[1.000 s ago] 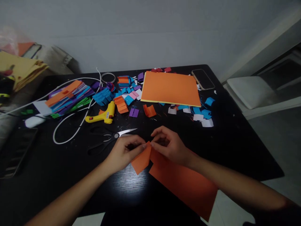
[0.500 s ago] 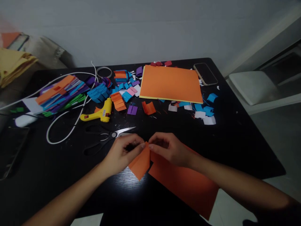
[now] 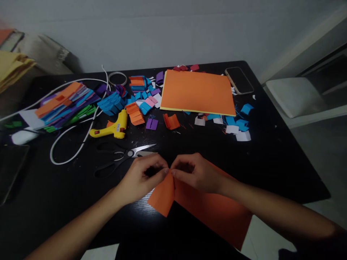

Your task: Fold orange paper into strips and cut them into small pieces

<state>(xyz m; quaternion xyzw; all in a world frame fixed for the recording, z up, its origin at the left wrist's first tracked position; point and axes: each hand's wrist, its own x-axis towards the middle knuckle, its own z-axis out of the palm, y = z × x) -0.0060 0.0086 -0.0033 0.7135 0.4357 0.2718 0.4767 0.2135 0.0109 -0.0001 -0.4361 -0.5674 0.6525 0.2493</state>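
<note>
Near the table's front edge, my left hand [image 3: 143,176] pinches the top of a small orange paper piece [image 3: 163,196], whose lower part hangs down and flares. My right hand [image 3: 196,172] pinches at the same top edge, its fingertips almost touching those of my left hand. Beneath my right hand and forearm lies a larger orange sheet [image 3: 217,213], its left end next to the small piece. Open scissors [image 3: 130,153] with black handles rest just behind my left hand.
A yellow glue gun [image 3: 119,126], a looped white cable [image 3: 51,148], bundles of folded colored paper [image 3: 67,103] and a tape roll [image 3: 117,78] are at the left. Behind are stacked orange sheets [image 3: 199,92], paper scraps [image 3: 242,124] and a phone [image 3: 239,80].
The small orange piece has turned slightly, its lower corner now further right and lower. Both hands keep their pinch, and the view has shifted a little.
</note>
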